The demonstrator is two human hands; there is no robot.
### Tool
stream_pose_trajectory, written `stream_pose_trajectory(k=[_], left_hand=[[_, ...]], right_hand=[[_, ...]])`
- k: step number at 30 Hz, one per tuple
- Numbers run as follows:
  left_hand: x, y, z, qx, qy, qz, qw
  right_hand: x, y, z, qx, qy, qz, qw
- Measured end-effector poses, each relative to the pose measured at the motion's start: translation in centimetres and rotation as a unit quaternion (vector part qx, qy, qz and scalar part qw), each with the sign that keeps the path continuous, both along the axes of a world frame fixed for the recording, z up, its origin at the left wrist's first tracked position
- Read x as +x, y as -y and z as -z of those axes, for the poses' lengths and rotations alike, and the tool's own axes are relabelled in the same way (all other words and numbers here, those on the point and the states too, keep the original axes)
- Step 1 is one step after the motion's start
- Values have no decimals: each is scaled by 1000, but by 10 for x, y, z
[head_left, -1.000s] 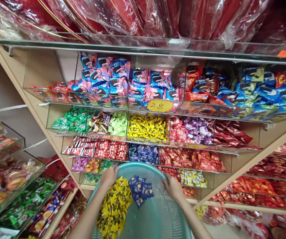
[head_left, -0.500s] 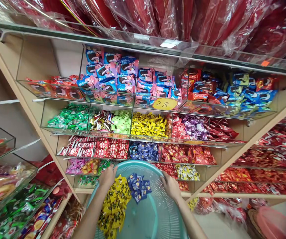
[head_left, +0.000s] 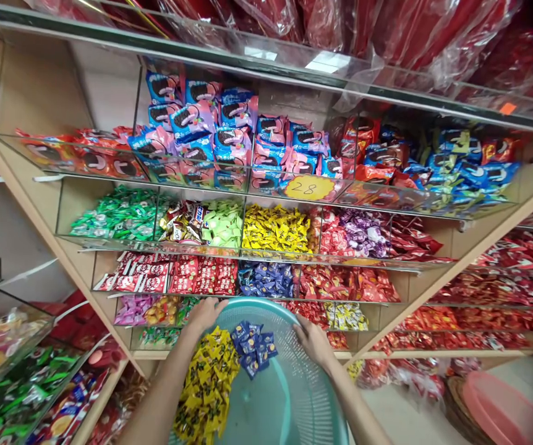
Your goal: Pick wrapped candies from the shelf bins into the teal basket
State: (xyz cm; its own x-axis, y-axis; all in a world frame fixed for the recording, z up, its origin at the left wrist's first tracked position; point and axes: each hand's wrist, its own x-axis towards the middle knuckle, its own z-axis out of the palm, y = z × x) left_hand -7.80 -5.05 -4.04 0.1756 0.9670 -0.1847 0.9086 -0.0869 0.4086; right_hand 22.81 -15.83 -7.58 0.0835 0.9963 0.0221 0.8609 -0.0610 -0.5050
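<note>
"Head view: main item?"

"One round, teal plastic basket with slotted walls (head_left: 266, 411), low in view, before pale wood shelving (head_left: 44, 204). Contents: one large heap of small, shiny yellow packets (head_left: 208, 383); one lesser cluster of square, dark-blue packets (head_left: 253, 349), just beside it."

"Fingers?"

"Left hand (head_left: 205, 314), right hand (head_left: 315, 343): fingers of both gripping the basket's rim, one hand per side."

"Changes over the last second?"

"Shelving: slightly higher in view. One round, pink basin (head_left: 498, 405): now showing, lower right. Both heaps: as earlier."

"Meaning?"

"By judgement, a shift of viewpoint; basket held, nothing evidently added or removed."
</note>
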Motion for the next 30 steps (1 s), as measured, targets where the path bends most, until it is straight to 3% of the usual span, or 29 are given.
stream_pose_trajectory(k=[4, 7, 10, 14, 20, 25, 30], left_hand=[[6, 0, 5, 17, -34, -15, 999], [6, -5, 2, -2, -46, -19, 999], [6, -9, -1, -24, -42, -14, 999], [7, -8, -1, -31, -21, -14, 999], [6, -7, 2, -23, -15, -17, 999], [5, -10, 7, -21, -15, -13, 1000], [4, -9, 8, -13, -19, -21, 1000]], right_hand=[[-1, -2, 2, 1, -11, 6, 1000], [-4, -12, -8, 16, 9, 23, 1000], [-13, -35, -27, 73, 48, 41, 995], [-28, -80, -49, 129, 87, -5, 988], [-40, -124, -49, 96, 184, -27, 978], [-38, -129, -45, 121, 162, -11, 979], [-42, -98, -48, 207, 38, -26, 977]])
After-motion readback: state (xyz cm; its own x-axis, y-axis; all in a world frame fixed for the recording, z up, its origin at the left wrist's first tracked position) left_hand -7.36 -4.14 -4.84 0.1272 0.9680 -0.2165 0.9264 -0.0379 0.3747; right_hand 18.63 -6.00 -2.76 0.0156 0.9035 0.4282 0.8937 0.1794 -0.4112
